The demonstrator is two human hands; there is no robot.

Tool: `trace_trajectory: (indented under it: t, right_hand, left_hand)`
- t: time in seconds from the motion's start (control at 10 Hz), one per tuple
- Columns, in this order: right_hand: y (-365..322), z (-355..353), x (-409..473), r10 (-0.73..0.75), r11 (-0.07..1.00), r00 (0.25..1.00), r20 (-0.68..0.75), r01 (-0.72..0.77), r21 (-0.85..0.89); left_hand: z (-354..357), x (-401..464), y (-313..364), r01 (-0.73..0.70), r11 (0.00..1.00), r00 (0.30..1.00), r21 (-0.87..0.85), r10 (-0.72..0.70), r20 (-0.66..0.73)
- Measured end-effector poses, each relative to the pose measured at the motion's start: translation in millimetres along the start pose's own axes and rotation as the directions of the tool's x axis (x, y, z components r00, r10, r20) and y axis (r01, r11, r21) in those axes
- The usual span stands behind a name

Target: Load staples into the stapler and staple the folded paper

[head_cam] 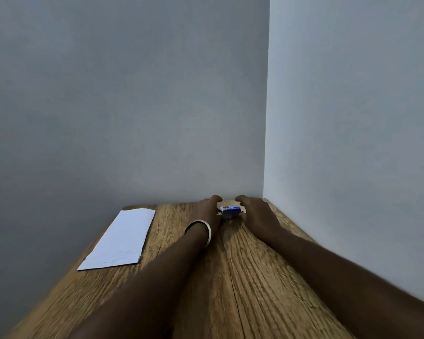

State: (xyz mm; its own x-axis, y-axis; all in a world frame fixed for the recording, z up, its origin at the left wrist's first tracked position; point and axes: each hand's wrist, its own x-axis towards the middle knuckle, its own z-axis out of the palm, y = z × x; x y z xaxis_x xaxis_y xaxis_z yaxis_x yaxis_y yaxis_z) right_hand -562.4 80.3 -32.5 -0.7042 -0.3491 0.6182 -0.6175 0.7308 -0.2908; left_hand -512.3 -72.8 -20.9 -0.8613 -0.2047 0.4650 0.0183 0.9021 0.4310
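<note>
Both arms reach to the far corner of the wooden table (242, 277). A small blue and white box (230, 210), probably the staple box, sits there between my hands. My left hand (207, 209), with a metal bangle at its wrist, touches the box's left side. On the box's right side rests my right hand (257, 214), fingers curled around it. The folded white paper (123, 238) lies flat on the left part of the table, apart from both hands. No stapler shows; my hands may hide it.
Grey walls close the table at the back and on the right, meeting in a corner just beyond my hands. The table's left edge runs just left of the paper.
</note>
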Motion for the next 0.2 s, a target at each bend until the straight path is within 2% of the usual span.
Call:
trace_trajectory:
  t: [0.2]
  right_hand:
    - [-6.7,-9.0,-12.7,-0.018,0.999,1.000,-0.011,0.018,-0.037]
  left_hand:
    - [-2.6,-12.5,4.6,0.032,0.999,0.999,-0.002,-0.032,-0.011]
